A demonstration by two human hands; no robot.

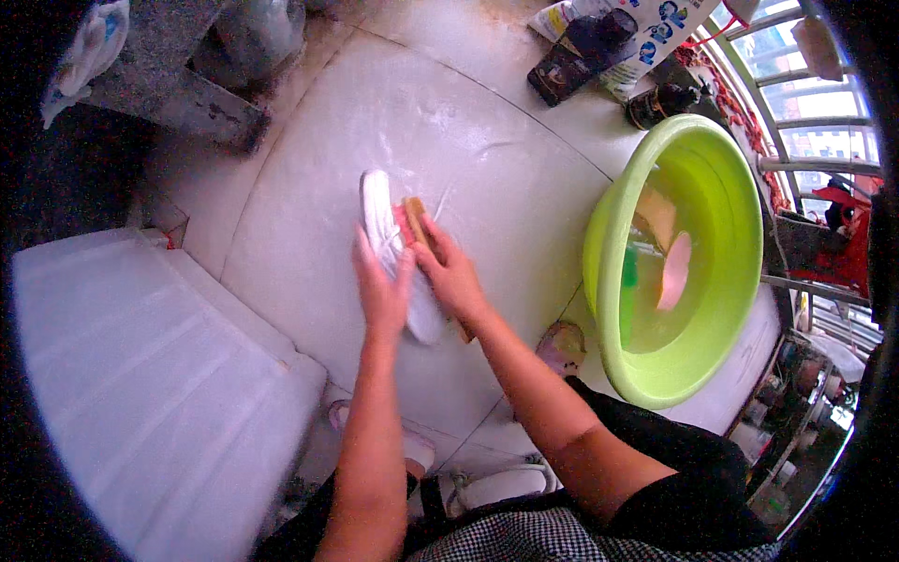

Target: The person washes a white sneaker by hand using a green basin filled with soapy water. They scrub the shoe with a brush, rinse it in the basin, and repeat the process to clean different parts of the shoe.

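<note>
A white lace-up shoe [383,218] is held over the pale tiled floor [323,140], tilted with its toe pointing away from me. My left hand [383,284] grips the shoe around its side, the thumb across the upper. In my right hand [449,270] is a scrubbing brush [416,211] with a tan back and pinkish-red bristles. The bristles face the laced side of the shoe and seem to touch it. A loose white lace [444,200] trails out beyond the brush. My palms and the brush hide part of the shoe's middle.
On the right stands a lime-green basin [611,246] of cloudy water, holding a pink insole [676,270], a tan piece [657,214] and a green object [628,281]. Dark bottles [562,70] lie beyond it. A ridged white plastic surface [154,393] flanks the left. Another white shoe [502,485] sits near me.
</note>
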